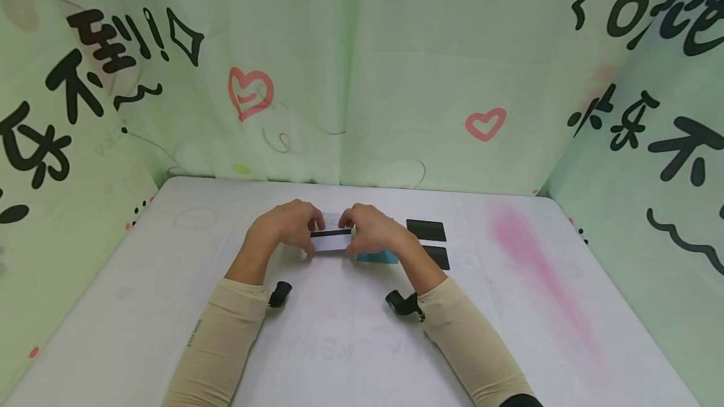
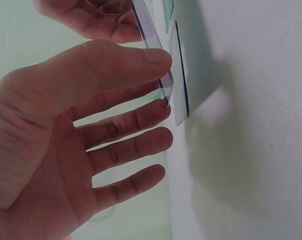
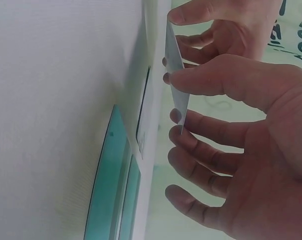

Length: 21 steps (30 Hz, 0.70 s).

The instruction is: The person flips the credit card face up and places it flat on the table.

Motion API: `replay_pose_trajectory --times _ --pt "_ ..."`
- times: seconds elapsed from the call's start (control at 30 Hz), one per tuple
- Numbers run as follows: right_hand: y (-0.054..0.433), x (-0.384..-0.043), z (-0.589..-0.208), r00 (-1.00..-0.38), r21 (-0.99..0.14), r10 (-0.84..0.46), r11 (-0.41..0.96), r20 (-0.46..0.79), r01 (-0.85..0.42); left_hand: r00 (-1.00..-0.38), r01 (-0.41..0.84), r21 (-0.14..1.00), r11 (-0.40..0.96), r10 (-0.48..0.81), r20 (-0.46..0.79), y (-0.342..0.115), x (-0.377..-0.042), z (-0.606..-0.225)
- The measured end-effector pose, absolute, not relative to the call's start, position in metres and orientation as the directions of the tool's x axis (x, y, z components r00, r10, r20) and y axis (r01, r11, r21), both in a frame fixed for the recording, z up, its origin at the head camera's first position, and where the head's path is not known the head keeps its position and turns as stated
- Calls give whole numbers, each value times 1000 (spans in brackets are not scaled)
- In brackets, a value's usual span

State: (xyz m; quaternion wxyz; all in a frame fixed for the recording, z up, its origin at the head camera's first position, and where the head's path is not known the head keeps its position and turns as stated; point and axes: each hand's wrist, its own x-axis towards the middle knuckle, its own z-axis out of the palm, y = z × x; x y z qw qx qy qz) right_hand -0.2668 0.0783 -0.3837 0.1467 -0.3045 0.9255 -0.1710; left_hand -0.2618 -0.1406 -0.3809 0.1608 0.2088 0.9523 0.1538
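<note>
Both hands pinch a thin, stiff pale card [image 1: 330,243] with a black stripe along it, held on edge a little above the table. My left hand [image 1: 288,225] grips its left end, thumb on the near face and fingertips behind. At the other end, my right hand [image 1: 370,229] pinches it the same way. In the left wrist view the card [image 2: 150,37] appears nearly edge-on. The right wrist view shows its pale face [image 3: 174,50] between both thumbs and fingers. Beyond it lies another light card [image 1: 331,219], partly hidden by the hands.
Teal cards [image 1: 378,257] lie beneath the right wrist; the right wrist view shows two teal strips [image 3: 108,170]. To their right, two black cards [image 1: 427,230] lie one nearer than the other, the near one [image 1: 437,257] partly behind the forearm. A curtain [image 1: 396,112] hangs behind the white table [image 1: 339,344].
</note>
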Motion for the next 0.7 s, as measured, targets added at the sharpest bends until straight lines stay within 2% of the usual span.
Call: replay_pose_trajectory --times 0.7 --pt "83 -267 -377 -763 -418 -632 734 -132 -536 -852 363 395 844 472 -225 -144 -262 -378"
